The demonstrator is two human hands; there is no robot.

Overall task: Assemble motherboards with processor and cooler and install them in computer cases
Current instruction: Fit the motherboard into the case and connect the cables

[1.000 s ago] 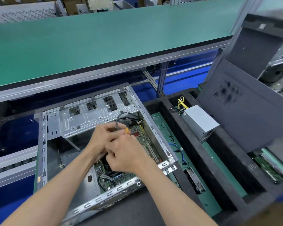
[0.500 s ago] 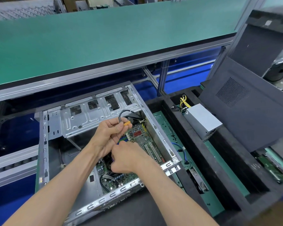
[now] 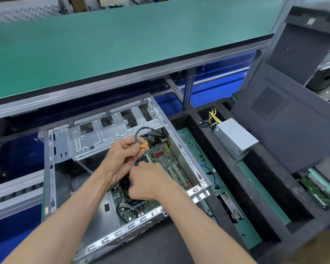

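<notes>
Green conveyor belt (image 3: 122, 44), black foam tray (image 3: 255, 197)

A computer assembly line: green conveyor belt (image 3: 122, 44) at twelve o'clock, foam trays (image 3: 242, 189) of parts at three o'clock.

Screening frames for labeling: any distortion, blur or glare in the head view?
Head view: wide-angle bowing curves the green bench edge; the motherboard is sharp at centre, corners soft; even light, mild sheen on the case metal; both hands reasonably crisp.

Case (image 3: 185, 155) open on top; drive cage (image 3: 103, 138) and cables (image 3: 151, 136) crowd far end above motherboard (image 3: 166, 162).
</notes>
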